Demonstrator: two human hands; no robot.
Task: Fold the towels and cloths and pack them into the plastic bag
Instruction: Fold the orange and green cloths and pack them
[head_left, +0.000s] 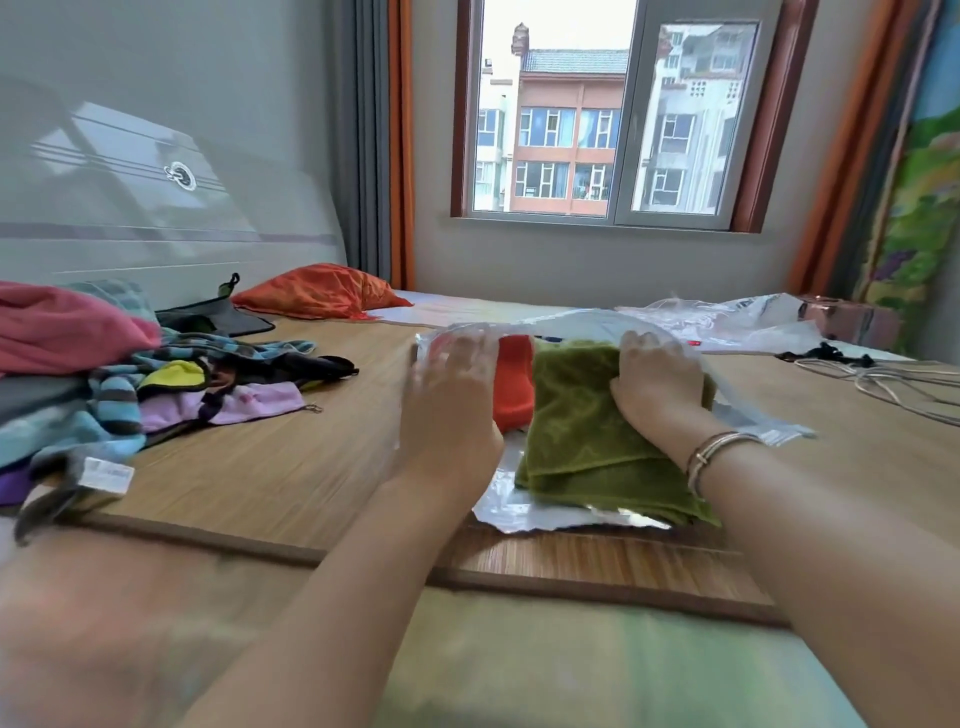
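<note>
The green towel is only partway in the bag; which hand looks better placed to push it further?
Probably the right hand: it already rests on the green towel. The left hand is off it, inside the plastic bag holding it open.

The folded towel (587, 431) is olive green, the cloth (514, 382) beside it orange-red. The plastic bag (524, 506) is clear. The pile (104, 384) mixes pink, lilac, yellow and blue-grey stripes. The cushion (317, 291) is orange; the bamboo mat (291, 467) is tan.

Bright daylight from window (608, 114), soft shadows, glare on headboard (130, 171); left hand (447, 395) motion-blurred, wide-angle edges bent, bottom-left corner smeared.
</note>
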